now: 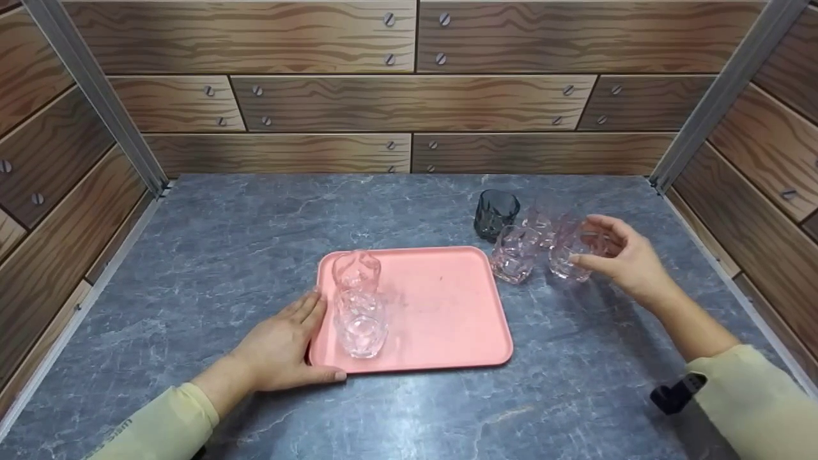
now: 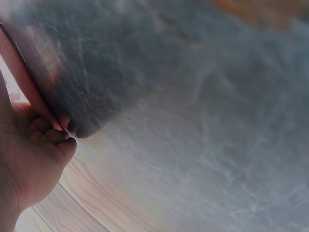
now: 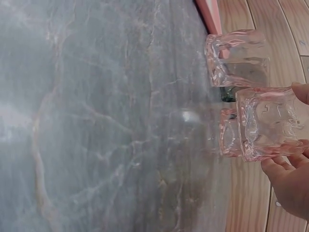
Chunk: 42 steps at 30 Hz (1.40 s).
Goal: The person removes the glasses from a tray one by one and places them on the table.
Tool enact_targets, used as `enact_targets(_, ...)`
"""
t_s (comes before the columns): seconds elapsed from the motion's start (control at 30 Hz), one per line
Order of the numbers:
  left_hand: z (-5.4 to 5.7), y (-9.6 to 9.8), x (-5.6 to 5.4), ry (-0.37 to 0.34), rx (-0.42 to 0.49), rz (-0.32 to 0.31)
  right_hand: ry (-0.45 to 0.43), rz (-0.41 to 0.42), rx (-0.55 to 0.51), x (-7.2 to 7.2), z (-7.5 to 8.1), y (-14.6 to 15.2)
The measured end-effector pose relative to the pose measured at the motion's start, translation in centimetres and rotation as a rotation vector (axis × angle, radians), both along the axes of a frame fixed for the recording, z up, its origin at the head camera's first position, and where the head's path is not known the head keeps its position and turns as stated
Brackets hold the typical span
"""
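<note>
My left hand (image 1: 281, 348) holds the left front corner of a pink tray (image 1: 441, 319), fingers along the left rim and thumb at the front edge. In the left wrist view, some fingers curl against the rim. A column of clear tumblers (image 1: 363, 335) stands along the tray's left side. Right of the tray, my right hand (image 1: 629, 262) grips a pale pink glass tumbler (image 3: 270, 123) between thumb and fingers. Beside it stand another pale pink tumbler (image 1: 514, 255) and, farther back, a third pink tumbler (image 1: 543, 217). A dark grey tumbler (image 1: 496, 214) is behind them.
The grey marbled table (image 1: 223, 236) spreads around the tray. Wood-patterned panels (image 1: 319, 105) enclose the back and sides, with grey metal posts (image 1: 105, 96) at the corners. A small black device (image 1: 677, 393) is by the right sleeve.
</note>
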<state>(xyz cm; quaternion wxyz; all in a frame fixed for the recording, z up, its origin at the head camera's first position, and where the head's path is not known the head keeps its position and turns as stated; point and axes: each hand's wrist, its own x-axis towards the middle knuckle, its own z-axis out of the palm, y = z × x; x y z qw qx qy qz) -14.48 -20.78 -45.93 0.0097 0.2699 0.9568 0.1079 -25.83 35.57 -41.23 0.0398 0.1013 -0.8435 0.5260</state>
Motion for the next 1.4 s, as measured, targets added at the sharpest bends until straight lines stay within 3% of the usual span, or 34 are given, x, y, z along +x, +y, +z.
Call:
enact_targets(0.8, -0.1, 0.0, 0.0, -0.002, -0.005, 0.004, 0.002, 0.0, 0.002, -0.9, -2.0, 0.0)
enact_targets(1.4, -0.2, -0.1, 0.0, 0.009, -0.009, 0.0, 0.0, 0.019, -0.066, -1.3, -2.9, 0.1)
